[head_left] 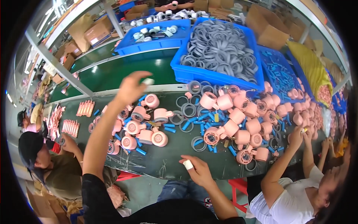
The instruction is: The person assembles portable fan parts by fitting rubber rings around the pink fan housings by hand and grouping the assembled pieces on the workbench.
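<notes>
My left hand is raised above the far side of the dark worktable, over the left pile of parts. Its fingers are apart, with a white cover on one fingertip and nothing visible in its grip. My right hand hovers at the table's near edge, fingers loosely spread, a similar white cover on one digit. Below my left hand lie pink fan housings with round grilles and stub handles. Blue cylinders are scattered among them. Grey rings sit between this pile and the larger heap of pink housings.
A blue crate of grey rings stands beyond the table. Behind a green conveyor sits a blue tray with white parts. Pink handle pieces lie far left. Co-workers sit left and right.
</notes>
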The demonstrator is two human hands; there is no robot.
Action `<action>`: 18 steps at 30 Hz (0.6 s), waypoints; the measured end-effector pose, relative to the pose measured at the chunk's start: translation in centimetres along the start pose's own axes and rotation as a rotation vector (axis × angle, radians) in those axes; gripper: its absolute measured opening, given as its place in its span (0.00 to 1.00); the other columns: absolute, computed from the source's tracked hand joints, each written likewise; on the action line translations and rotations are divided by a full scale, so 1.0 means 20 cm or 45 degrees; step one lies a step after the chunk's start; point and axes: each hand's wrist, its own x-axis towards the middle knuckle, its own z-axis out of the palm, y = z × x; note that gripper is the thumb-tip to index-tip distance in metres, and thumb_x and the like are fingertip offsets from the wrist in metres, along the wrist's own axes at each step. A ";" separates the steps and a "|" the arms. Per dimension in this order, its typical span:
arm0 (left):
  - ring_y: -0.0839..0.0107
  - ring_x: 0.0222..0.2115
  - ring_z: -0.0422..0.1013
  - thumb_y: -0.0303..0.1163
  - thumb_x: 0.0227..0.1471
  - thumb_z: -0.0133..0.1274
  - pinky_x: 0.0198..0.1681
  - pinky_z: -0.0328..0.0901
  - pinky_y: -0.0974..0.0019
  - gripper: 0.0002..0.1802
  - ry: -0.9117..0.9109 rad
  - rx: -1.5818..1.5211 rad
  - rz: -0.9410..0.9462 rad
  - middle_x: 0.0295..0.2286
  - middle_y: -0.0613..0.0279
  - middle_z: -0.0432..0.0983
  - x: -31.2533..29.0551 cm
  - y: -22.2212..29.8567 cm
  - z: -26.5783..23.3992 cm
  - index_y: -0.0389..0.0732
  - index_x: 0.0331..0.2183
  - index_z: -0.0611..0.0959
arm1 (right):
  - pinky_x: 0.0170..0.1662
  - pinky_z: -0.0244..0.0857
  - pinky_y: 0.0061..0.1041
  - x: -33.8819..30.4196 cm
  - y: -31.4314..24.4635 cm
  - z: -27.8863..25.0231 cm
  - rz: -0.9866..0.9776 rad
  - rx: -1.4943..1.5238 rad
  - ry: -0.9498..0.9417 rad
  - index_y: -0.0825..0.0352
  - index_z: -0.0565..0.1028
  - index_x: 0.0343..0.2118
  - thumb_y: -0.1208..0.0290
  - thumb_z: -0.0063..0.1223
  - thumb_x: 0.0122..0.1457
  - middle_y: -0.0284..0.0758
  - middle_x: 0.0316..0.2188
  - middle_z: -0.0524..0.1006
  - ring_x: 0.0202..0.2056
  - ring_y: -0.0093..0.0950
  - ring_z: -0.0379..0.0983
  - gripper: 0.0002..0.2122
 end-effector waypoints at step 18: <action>0.51 0.51 0.70 0.36 0.43 0.64 0.58 0.63 0.54 0.34 -0.210 -0.156 0.308 0.53 0.52 0.75 0.21 0.43 0.81 0.41 0.54 0.80 | 0.43 0.72 0.28 -0.01 0.02 0.00 0.063 -0.013 0.041 0.65 0.77 0.53 0.72 0.51 0.66 0.37 0.40 0.83 0.40 0.32 0.80 0.13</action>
